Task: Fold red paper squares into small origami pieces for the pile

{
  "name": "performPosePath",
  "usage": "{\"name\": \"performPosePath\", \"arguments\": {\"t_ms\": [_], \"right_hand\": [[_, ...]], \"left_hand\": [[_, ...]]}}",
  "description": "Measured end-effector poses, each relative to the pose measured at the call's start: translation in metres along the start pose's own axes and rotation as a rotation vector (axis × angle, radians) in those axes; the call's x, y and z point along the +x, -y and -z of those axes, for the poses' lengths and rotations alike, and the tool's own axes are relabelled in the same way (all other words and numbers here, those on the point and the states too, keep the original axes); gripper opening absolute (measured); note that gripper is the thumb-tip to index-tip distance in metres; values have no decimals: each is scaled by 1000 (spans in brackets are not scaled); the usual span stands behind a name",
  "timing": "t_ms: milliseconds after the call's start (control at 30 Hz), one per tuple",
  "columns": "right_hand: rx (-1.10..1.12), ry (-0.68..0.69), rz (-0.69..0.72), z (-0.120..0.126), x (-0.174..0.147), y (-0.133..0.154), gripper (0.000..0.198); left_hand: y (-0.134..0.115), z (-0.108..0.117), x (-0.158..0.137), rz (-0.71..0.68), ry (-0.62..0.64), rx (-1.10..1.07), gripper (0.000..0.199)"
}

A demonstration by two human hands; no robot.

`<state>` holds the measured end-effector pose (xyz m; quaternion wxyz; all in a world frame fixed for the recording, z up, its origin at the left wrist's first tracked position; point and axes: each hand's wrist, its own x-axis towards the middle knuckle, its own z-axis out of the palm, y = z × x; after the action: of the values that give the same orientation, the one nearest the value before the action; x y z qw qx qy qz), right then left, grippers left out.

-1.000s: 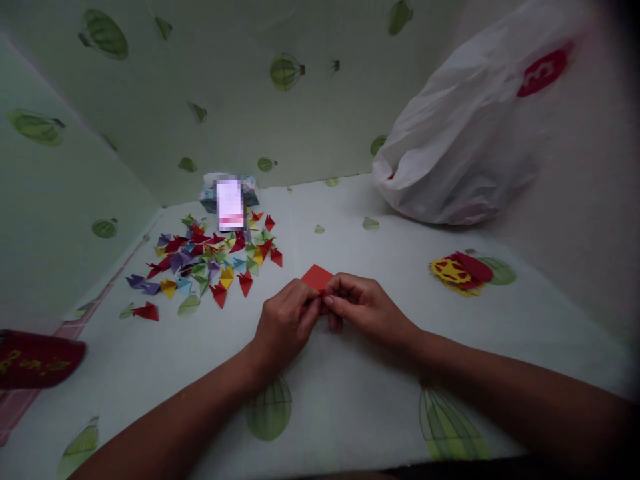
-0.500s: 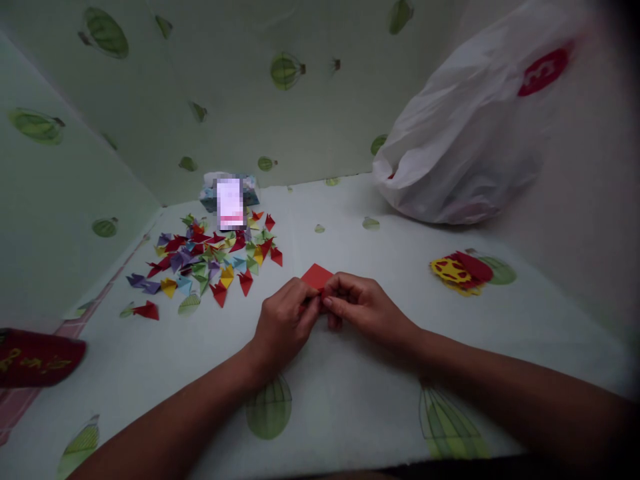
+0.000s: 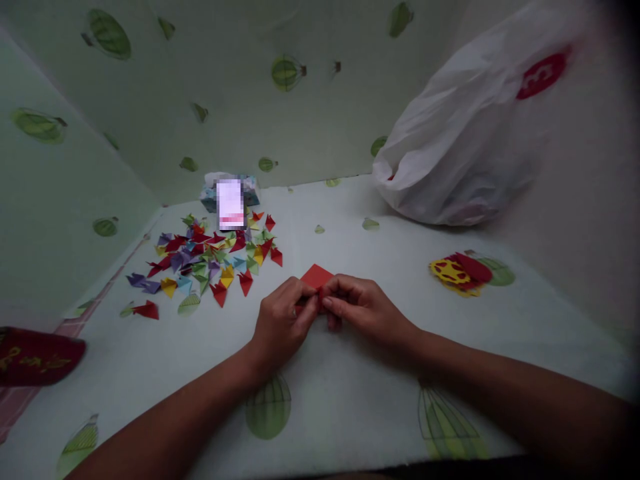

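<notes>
Between my two hands is a piece of red origami paper [image 3: 317, 274], its flat pointed corner showing beyond the fingers. My left hand [image 3: 289, 315] pinches its near part between thumb and fingers from the left. From the right, my right hand [image 3: 356, 301] pinches the same paper, with the fingertips of both hands almost touching. The folds under the fingers are hidden. To the left of my hands lies a loose spread of small folded paper pieces [image 3: 200, 275] in red, yellow, green, purple and blue.
A lit phone [image 3: 230, 203] leans on a tissue box [image 3: 253, 190] at the back. A white plastic bag [image 3: 450, 147] stands at the back right. Yellow and red paper cutouts [image 3: 457, 272] lie on the right. A dark red item with gold characters [image 3: 40, 357] sits at the left edge.
The fingers of my left hand have shifted very slightly at the paper. Both hands keep their pinch, and the other things stay where they were.
</notes>
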<state>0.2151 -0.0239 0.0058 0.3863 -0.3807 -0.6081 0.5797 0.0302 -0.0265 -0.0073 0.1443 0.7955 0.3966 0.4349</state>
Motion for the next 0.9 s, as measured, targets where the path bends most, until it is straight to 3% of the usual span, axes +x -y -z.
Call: {"name": "performPosePath", "arguments": {"t_ms": [167, 400, 533, 700, 900], "right_hand": [[44, -3, -4, 0, -2, 4, 14], [187, -155, -101, -1, 0, 2, 12], [226, -141, -147, -2, 2, -1, 16], [158, -130, -115, -1, 1, 1, 22], [138, -107, -71, 0, 1, 0, 21]], "left_hand": [[-1, 0, 0, 22, 3, -54, 11], [-1, 2, 1, 16, -75, -79, 10], [3, 2, 2, -104, -93, 14, 11], [3, 2, 2, -259, -21, 130, 12], [4, 1, 1, -239, -32, 155, 12]]}}
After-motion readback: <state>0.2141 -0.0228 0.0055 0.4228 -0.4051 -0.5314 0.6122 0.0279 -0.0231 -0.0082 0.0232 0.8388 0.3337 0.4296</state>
